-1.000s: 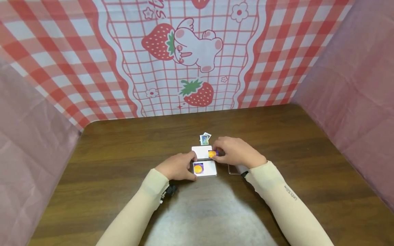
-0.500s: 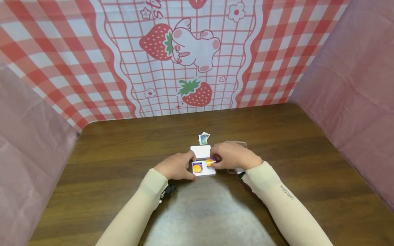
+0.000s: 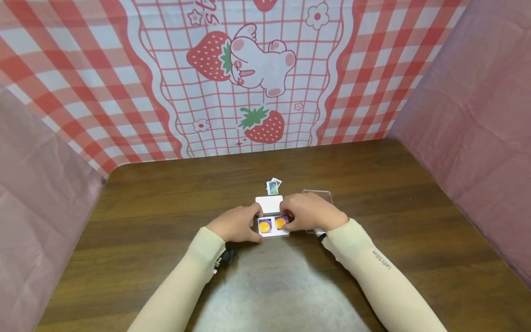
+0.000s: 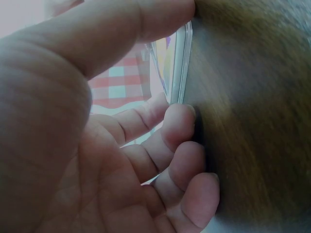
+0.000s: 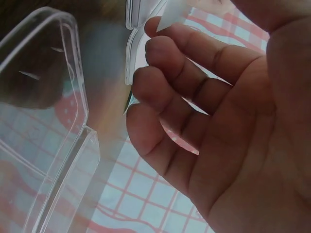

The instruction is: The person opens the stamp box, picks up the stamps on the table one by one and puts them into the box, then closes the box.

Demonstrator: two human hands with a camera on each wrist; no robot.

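Observation:
A small flat case with white inner panels (image 3: 268, 204) lies unfolded on the table. Its near half bears two square picture cards, each an orange disc on purple: a left card (image 3: 264, 226) lying flat and a right card (image 3: 281, 223). My left hand (image 3: 236, 224) grips the case's left end between thumb and fingers; its clear edge (image 4: 181, 68) shows in the left wrist view. Thumb and index finger of my right hand (image 3: 313, 212) pinch the right card at the case's right side. In the right wrist view that card's pale back (image 5: 173, 14) is partly hidden.
Behind the case lie a few small picture cards (image 3: 272, 186), overlapping. An unfolded clear plastic case (image 3: 318, 191) sits under and beside my right forearm, larger in the right wrist view (image 5: 80, 92). A checked strawberry cloth (image 3: 265, 92) hangs at the table's far edge.
My right hand has brought the second orange-disc card from over the far panel down to the right side of the near panel. The left hand has kept its grip on the case.

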